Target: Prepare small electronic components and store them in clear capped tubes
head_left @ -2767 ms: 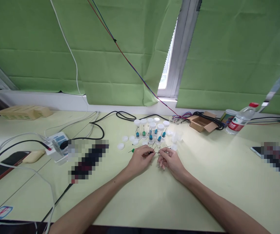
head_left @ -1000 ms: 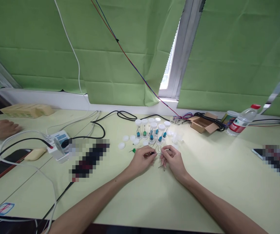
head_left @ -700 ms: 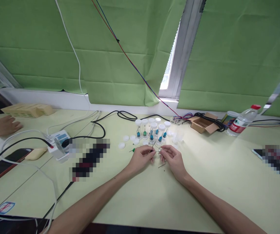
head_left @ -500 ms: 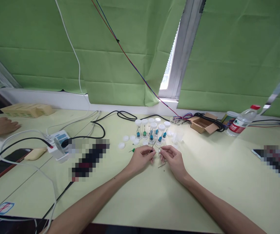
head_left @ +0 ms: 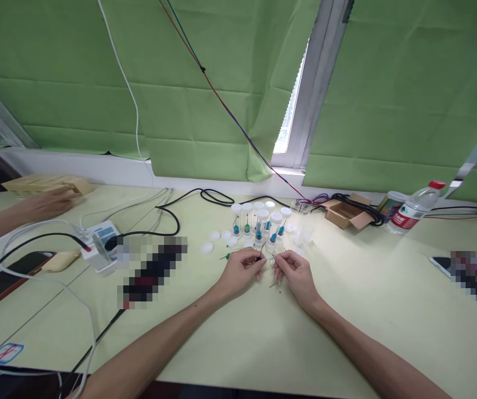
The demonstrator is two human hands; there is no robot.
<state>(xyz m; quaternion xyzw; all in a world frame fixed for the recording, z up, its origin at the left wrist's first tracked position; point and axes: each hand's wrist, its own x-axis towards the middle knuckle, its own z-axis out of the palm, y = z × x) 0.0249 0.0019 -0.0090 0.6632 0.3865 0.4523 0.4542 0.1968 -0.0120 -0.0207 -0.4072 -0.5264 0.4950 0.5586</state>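
near the middle of the frame, we hold our hands close together over the pale table [head_left: 359,310]. with our left hand [head_left: 240,270] we pinch a small dark piece [head_left: 259,259] between thumb and forefinger; with our right hand [head_left: 295,272] we pinch a thin metal piece [head_left: 272,259], its other fingers curled beneath. these pieces sit in the narrow gap between our fingertips, too small for us to tell whether they touch. just above our hands stand clear vials [head_left: 259,224] with white tops; beside our left fingers lies a green-hubbed needle [head_left: 227,256]. at the frame's left, a co-worker's hand [head_left: 53,202] is at the yellow blocks [head_left: 34,184]; we cannot tell its grip.
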